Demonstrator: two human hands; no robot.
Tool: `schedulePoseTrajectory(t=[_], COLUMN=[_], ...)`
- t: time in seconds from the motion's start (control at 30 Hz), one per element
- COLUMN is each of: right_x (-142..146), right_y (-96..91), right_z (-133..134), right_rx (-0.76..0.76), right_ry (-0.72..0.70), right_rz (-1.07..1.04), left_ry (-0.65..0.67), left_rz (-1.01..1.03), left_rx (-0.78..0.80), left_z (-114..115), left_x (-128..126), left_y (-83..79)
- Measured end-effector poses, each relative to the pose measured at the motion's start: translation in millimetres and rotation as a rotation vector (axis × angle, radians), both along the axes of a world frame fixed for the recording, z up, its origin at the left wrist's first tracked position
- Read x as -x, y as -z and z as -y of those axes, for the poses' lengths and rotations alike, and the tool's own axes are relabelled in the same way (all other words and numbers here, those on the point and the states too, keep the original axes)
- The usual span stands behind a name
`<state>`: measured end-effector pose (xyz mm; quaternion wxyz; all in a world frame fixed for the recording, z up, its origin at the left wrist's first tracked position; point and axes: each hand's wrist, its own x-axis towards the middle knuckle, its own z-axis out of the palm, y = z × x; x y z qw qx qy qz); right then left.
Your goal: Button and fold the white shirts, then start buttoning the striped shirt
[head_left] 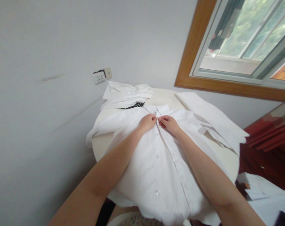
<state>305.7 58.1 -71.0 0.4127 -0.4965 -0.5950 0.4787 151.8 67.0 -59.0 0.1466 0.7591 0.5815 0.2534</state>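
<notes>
A white button-up shirt (156, 169) lies spread front-up on a round pale table (102, 144), collar away from me. My left hand (147, 121) and my right hand (168, 123) meet at the top of the placket, just below the collar. Both hands are closed in a pinch on the shirt's front edges beside a top button. Clear buttons run down the placket toward me. The shirt's sleeves hang off both sides of the table.
More white folded garments (127, 94) lie at the table's far side, with a dark striped piece (135, 105) under them. Another white cloth (210, 116) lies at right. A wall socket (101, 75) and a wood-framed window (238, 47) are behind. Papers (267, 194) sit low right.
</notes>
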Motion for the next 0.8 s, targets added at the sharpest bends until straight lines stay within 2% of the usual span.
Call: schedulePoseTrajectory(t=[0.17, 0.27, 0.5, 0.67, 0.8], right_x=[3.1, 3.2, 3.7, 3.8, 4.7], right_y=[3.3, 4.7, 5.1, 3.2, -2.2], right_z=[-2.8, -2.9, 1.4, 2.7, 3.3], right_rx=[-0.079, -0.15, -0.161, -0.28, -0.289], right_ry=[0.084, 0.081, 0.04, 0.063, 0.051], right_rz=[0.196, 0.286, 0.249, 0.438, 0.57], left_ry=[-0.02, -0.022, -0.01, -0.019, 0.01], left_rz=[-0.05, -0.099, -0.189, -0.227, -0.246], left_rx=[-0.013, -0.02, -0.068, -0.094, -0.072], left_z=[4.6, 5.4, 7.2, 7.9, 5.3], left_x=[-2.7, -3.3, 3.4, 3.9, 4.8], left_y=[-3.9, -3.5, -4.8, -4.9, -1.4])
